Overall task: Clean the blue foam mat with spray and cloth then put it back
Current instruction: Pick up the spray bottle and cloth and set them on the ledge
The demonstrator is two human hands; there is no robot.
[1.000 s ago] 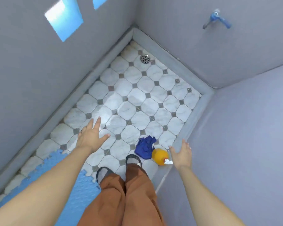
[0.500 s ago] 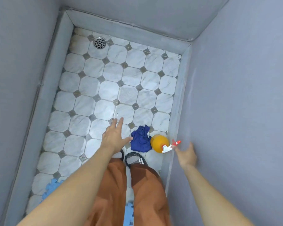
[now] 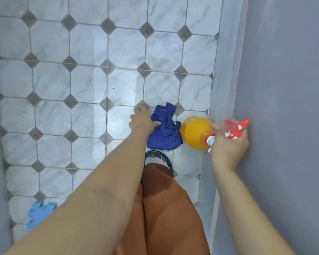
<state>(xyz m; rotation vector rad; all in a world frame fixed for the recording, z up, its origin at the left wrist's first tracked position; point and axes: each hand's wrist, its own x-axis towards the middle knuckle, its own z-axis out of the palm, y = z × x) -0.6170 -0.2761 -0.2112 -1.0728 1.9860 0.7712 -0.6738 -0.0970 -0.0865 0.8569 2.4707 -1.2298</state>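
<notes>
Mat [image 3: 40, 212]: a corner shows at lower left, untouched. Left hand [image 3: 142, 120], spread 0.5 s ago, now touches the cloth [image 3: 164, 131]; grip unclear. Right hand [image 3: 228, 144] has curled round the spray [image 3: 197, 133] neck. Both tools nearly secured; cleaning unstarted.

Tiled floor [image 3: 85, 83]: pale marbled octagon tiles with small grey diamond insets, a glossy light patch near its middle. Grey-lilac wall [image 3: 287, 70] along the floor's right edge with a lighter skirting strip [image 3: 226, 61] at its base. Rust-orange trousers [image 3: 169, 208] at bottom centre, one dark sandal [image 3: 159, 156] poking out on the tiles.
</notes>
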